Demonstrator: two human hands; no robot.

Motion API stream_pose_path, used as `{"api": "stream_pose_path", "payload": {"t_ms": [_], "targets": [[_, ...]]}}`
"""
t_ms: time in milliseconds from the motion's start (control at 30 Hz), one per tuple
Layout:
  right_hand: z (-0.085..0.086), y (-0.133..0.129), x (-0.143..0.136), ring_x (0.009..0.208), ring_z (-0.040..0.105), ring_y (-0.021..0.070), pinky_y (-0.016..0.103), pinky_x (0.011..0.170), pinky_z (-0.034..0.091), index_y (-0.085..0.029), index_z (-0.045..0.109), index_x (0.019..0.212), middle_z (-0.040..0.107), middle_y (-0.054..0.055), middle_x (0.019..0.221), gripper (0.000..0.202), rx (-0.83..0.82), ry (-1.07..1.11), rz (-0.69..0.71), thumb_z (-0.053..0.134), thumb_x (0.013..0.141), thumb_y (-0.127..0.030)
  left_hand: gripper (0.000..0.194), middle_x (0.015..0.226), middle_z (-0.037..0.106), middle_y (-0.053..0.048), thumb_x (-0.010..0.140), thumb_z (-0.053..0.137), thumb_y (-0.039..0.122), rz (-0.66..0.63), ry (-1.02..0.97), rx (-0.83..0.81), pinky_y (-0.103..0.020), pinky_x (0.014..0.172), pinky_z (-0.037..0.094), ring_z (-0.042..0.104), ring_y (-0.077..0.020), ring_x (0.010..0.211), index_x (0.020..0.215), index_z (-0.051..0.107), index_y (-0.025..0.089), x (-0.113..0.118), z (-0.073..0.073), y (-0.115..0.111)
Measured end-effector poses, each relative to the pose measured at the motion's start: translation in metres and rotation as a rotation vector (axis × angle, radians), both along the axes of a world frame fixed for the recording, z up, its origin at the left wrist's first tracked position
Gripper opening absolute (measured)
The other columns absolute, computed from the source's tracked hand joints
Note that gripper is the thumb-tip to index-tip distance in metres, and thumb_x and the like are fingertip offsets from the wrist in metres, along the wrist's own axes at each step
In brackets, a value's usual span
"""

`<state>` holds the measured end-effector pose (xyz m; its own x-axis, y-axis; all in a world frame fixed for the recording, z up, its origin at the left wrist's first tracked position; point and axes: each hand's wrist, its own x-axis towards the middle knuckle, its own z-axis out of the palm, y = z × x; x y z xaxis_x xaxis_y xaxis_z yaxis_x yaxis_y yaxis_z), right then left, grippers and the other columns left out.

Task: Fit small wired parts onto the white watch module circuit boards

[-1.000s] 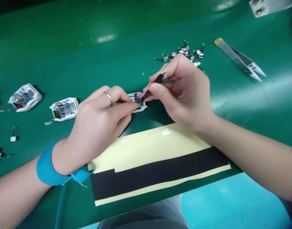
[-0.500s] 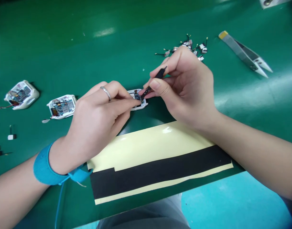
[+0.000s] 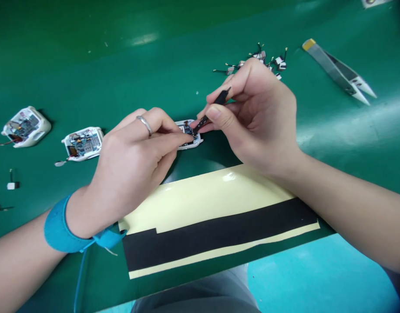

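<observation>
A small white watch-like housing (image 3: 189,146) with an exposed circuit board lies between my hands, partly covered by fingers. My left hand (image 3: 137,148) is closed in a pinch, its fingertips over the board; whatever they grip is hidden. Held slantwise in the closed fingers of my right hand (image 3: 255,117) is a slim black pointed tool (image 3: 220,98). One thin end points up and away, while the lower end meets the board close to my left fingertips.
Two similar opened housings, one nearer (image 3: 84,144) and one farther left (image 3: 27,126), sit on the green mat (image 3: 137,78). Several small cabled parts (image 3: 260,55) lie behind my right hand, with wide-bladed tweezers (image 3: 341,71) to their right. Yellow backing sheet with black strip (image 3: 200,195) lies in front.
The view has shifted slightly, so surrounding things sit a little differently in the picture. Both hands keep nearly the same pose at the housing, with the black tool still in my right fingers.
</observation>
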<state>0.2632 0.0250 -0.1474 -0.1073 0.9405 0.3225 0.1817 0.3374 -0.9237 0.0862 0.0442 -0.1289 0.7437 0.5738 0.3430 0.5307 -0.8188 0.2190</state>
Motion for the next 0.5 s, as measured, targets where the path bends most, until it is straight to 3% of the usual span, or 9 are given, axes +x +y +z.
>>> {"api": "stream_pose_path", "payload": {"t_ms": [500], "targets": [[0.0035, -0.0045, 0.0021, 0.071, 0.057, 0.0105, 0.023, 0.059, 0.053, -0.018, 0.04, 0.075, 0.045, -0.002, 0.076, 0.015, 0.039, -0.075, -0.005, 0.054, 0.08, -0.02, 0.019, 0.08, 0.058, -0.001, 0.084, 0.047, 0.02, 0.015, 0.023, -0.008, -0.028, 0.061, 0.043, 0.053, -0.0146, 0.072, 0.09, 0.065, 0.021, -0.0004, -0.0001, -0.0012]]}}
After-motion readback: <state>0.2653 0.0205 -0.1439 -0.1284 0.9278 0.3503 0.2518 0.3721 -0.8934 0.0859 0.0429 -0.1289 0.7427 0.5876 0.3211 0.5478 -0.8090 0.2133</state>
